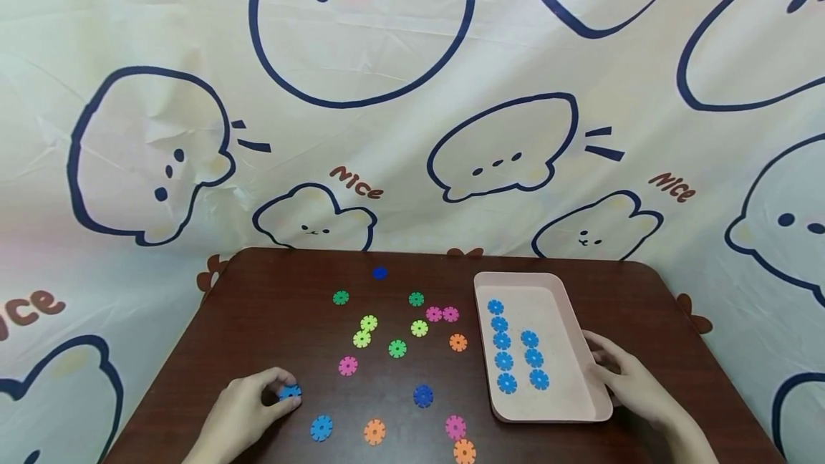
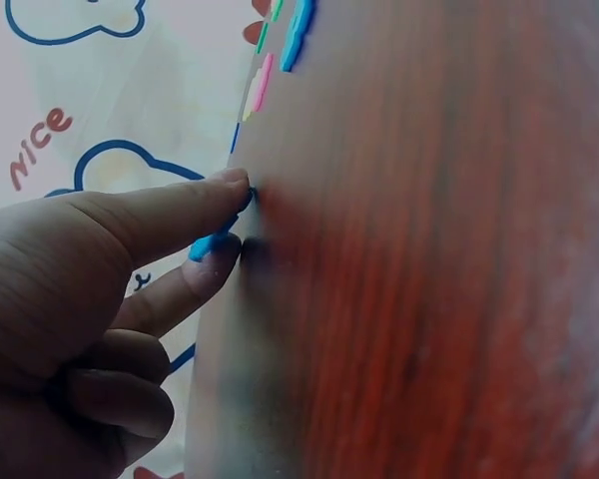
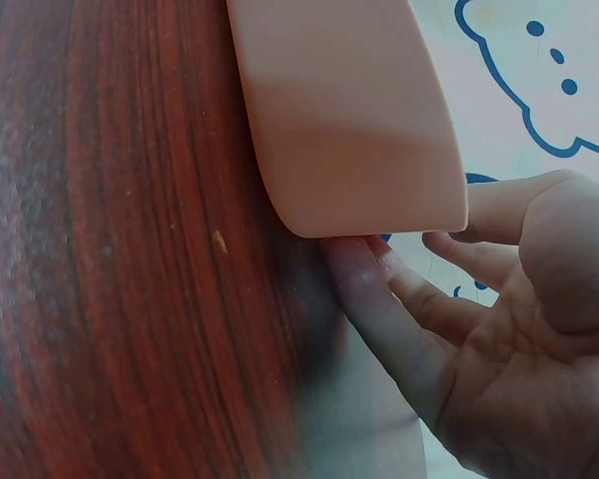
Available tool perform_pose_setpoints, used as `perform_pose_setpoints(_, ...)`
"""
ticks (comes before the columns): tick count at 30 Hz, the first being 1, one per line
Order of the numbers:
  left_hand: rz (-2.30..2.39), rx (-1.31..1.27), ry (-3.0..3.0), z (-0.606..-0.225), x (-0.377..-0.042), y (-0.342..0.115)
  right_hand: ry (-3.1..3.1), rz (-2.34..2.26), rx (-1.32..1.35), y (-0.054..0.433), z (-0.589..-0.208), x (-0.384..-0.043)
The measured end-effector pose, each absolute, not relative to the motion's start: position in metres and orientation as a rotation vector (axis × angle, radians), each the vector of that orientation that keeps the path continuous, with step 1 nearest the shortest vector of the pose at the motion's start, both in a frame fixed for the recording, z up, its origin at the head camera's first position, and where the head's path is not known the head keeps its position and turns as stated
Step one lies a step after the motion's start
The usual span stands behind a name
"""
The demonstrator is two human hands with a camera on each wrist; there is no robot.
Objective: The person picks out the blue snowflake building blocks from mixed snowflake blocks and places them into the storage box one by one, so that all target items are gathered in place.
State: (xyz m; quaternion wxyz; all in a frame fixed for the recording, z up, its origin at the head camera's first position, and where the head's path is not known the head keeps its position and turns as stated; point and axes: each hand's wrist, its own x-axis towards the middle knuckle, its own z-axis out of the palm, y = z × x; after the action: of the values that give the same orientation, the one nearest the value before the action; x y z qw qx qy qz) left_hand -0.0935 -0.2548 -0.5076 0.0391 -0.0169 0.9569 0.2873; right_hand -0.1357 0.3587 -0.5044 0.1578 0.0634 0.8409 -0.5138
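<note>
My left hand (image 1: 248, 403) is at the left front of the table, pinching a light blue notched disc (image 1: 290, 392) between thumb and fingertips. In the left wrist view the same blue disc (image 2: 212, 242) shows tilted, close over the table surface. A second light blue disc (image 1: 321, 428) lies flat just right of that hand. My right hand (image 1: 634, 378) holds the right side of a pale pink tray (image 1: 573, 349), thumb at the rim and fingers against the outer wall. Inside the tray, several light blue discs (image 1: 504, 361) lie in two columns, the left one longer.
Across the middle of the dark wooden table (image 1: 258, 321) lie scattered discs: green (image 1: 397, 349), yellow (image 1: 420, 329), pink (image 1: 348, 366), orange (image 1: 374, 432) and dark blue (image 1: 423, 396). A printed cloth (image 1: 399, 142) hangs behind the table's far edge.
</note>
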Motion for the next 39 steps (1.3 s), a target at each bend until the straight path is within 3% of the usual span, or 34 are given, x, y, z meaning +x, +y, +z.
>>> perform_pose_setpoints(18, 0.986, 0.067, 2.929, -0.498, -0.097, -0.242, 2.405, -1.477, 0.178, 0.361, -0.507, -0.137)
perform_pose_setpoints(39, 1.261, 0.55, 2.85, -0.471, -0.141, -0.143, 2.415, -1.466, 0.191, 0.361, -0.509, -0.139)
